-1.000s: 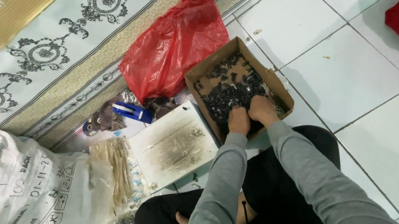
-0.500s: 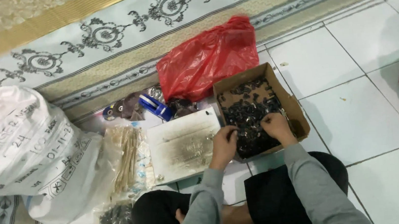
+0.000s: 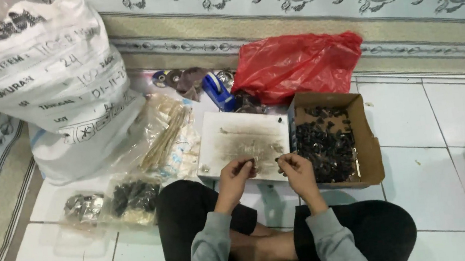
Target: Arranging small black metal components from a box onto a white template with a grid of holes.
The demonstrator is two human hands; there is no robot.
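At centre frame, the left hand (image 3: 236,173) and right hand (image 3: 295,166) each pinch a small dark piece over the stained white flat board (image 3: 243,141), beside the brown cardboard box (image 3: 359,134) of dark pieces.

Grey long sleeves with ribbed cuffs, black trousers (legs crossed), bare left hand (image 3: 236,173), bare right hand (image 3: 297,168)

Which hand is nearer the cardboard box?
Right. The right hand is beside the cardboard box's left wall; the left hand is farther left, over the white board.

Cardboard box (image 3: 362,134) right of tray (image 3: 242,138)
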